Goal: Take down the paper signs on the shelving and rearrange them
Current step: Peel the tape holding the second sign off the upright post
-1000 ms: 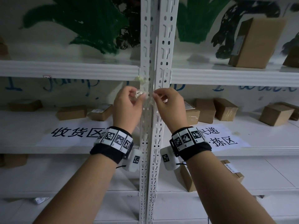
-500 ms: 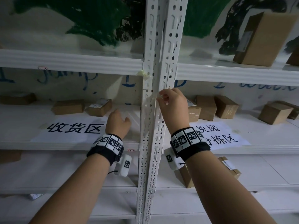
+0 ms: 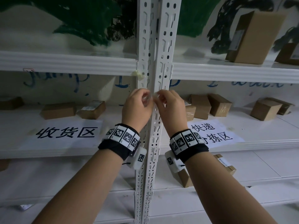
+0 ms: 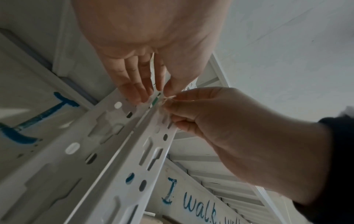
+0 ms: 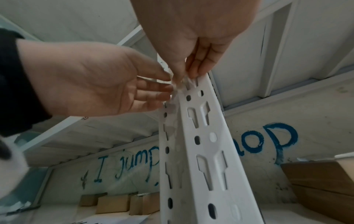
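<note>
Both hands up at the white shelf upright [image 3: 155,126]: left hand [image 3: 137,107] & right hand [image 3: 169,109] each pinch a crumpled bit of clear tape [image 4: 168,98] stuck to it. Two paper signs [image 3: 64,133] lie flat on the mid shelf [image 3: 48,152], one each side of the upright, w/ cardboard boxes [image 3: 200,105] behind.

Dim light. Behind the white slotted upright [image 3: 153,143], a wall [image 3: 48,34] painted with green shapes and blue lettering is seen.
</note>
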